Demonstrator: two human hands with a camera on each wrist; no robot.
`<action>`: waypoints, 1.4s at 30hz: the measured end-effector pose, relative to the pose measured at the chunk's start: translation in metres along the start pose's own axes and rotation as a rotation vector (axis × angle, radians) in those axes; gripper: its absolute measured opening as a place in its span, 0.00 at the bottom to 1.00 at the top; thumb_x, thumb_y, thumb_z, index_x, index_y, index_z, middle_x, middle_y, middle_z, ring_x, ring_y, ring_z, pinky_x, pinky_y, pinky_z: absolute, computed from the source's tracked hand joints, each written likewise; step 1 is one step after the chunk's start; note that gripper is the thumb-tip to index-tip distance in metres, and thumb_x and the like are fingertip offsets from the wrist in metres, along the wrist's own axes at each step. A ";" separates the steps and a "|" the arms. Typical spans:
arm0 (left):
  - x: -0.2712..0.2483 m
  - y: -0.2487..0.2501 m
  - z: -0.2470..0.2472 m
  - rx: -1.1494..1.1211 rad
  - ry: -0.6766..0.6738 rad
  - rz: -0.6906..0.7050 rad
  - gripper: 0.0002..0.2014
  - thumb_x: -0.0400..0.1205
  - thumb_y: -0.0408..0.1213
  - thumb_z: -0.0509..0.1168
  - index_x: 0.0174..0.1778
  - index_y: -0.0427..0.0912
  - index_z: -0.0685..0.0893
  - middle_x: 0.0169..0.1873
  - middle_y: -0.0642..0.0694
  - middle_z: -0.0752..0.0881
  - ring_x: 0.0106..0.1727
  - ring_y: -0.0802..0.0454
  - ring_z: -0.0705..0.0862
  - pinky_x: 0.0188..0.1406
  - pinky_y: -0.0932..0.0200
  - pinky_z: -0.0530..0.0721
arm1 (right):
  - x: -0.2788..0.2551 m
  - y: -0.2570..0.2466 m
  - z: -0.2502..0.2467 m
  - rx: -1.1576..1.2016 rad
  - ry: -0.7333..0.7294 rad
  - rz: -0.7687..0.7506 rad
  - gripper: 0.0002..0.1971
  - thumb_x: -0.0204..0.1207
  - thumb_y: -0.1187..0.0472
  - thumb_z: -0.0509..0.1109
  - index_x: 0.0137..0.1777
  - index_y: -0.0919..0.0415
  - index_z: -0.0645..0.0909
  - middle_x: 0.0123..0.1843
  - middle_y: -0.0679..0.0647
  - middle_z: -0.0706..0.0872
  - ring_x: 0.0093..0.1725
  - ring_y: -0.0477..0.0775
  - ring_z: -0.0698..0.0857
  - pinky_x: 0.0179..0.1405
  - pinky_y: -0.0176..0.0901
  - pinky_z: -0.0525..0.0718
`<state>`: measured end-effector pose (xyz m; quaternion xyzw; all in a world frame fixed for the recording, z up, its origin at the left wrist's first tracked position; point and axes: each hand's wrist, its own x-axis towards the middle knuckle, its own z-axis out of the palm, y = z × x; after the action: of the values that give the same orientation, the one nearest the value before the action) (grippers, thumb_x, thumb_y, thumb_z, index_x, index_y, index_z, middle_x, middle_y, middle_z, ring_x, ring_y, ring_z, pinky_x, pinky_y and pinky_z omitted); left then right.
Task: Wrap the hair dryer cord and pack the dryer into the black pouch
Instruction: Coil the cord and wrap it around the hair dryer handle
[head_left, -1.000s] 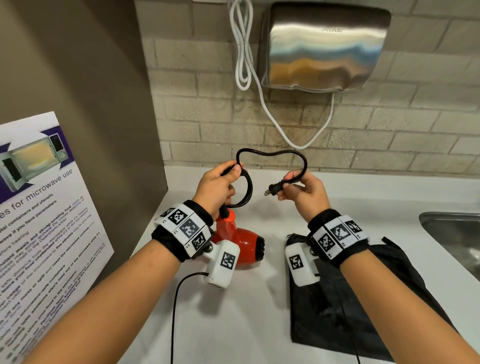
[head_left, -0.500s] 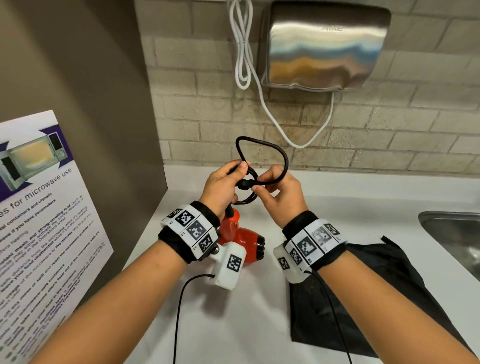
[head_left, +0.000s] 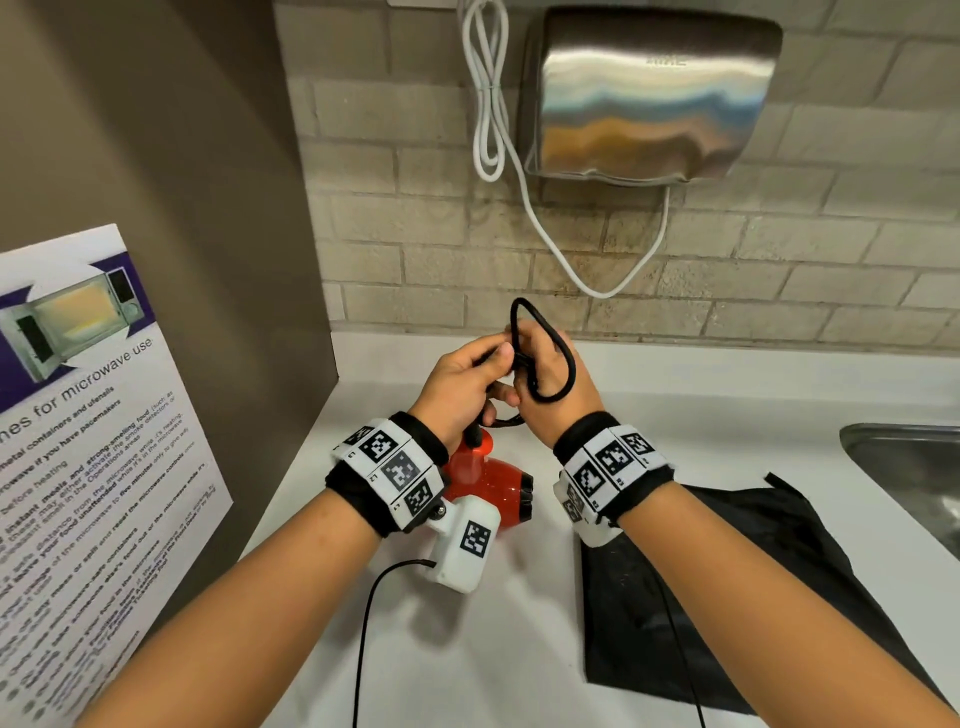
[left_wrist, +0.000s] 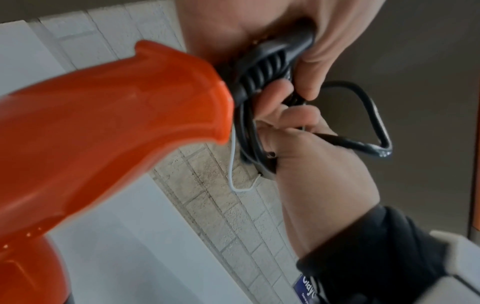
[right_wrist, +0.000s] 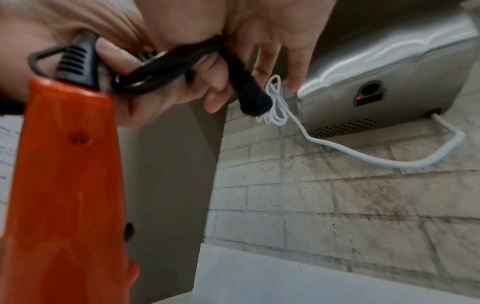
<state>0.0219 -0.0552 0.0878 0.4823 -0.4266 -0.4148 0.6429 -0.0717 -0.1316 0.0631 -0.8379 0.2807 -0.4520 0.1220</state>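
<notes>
The red hair dryer (head_left: 488, 480) hangs nozzle-right just above the counter, below my hands. Its black cord (head_left: 569, 358) is gathered into small loops at the top of the handle (left_wrist: 116, 123). My left hand (head_left: 496, 361) grips the coiled cord beside the ribbed strain relief (left_wrist: 270, 67). My right hand (head_left: 558, 395) is pressed against it and holds the cord's plug end, with one loop lying over the back of that hand. The plug (right_wrist: 250, 98) points down from my right hand's fingers (right_wrist: 296, 67). The black pouch (head_left: 727, 597) lies flat on the counter to the right.
A steel hand dryer (head_left: 649, 93) with a white cable (head_left: 488, 104) is mounted on the brick wall behind. A sink (head_left: 914, 467) is at the right edge. A microwave poster (head_left: 83, 441) hangs on the brown panel at left. The white counter (head_left: 493, 649) runs below.
My right hand has carried the plug end leftward to meet the left hand. The wide loop between the hands has closed into a small one that now lies over the right hand.
</notes>
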 end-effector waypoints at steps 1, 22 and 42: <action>0.000 0.001 0.000 0.000 0.016 0.001 0.09 0.84 0.35 0.58 0.55 0.50 0.81 0.41 0.50 0.81 0.19 0.62 0.76 0.12 0.70 0.66 | 0.000 0.002 -0.001 -0.024 -0.047 0.004 0.26 0.69 0.69 0.60 0.69 0.58 0.69 0.52 0.64 0.82 0.48 0.60 0.83 0.49 0.48 0.83; 0.007 0.000 -0.004 -0.003 0.063 0.036 0.11 0.85 0.35 0.56 0.41 0.49 0.81 0.19 0.63 0.79 0.16 0.63 0.61 0.15 0.69 0.56 | -0.027 0.047 -0.018 0.234 -0.600 0.530 0.28 0.71 0.80 0.56 0.59 0.46 0.73 0.36 0.52 0.78 0.35 0.49 0.75 0.35 0.34 0.71; -0.002 0.003 -0.006 0.059 -0.036 -0.029 0.07 0.80 0.30 0.64 0.42 0.47 0.84 0.22 0.58 0.80 0.14 0.61 0.60 0.13 0.70 0.57 | 0.035 0.003 -0.053 0.206 0.117 0.319 0.11 0.80 0.60 0.61 0.40 0.64 0.80 0.21 0.47 0.66 0.15 0.39 0.68 0.13 0.27 0.62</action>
<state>0.0275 -0.0512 0.0894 0.4995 -0.4430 -0.4200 0.6146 -0.1011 -0.1513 0.1156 -0.7380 0.3688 -0.5014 0.2607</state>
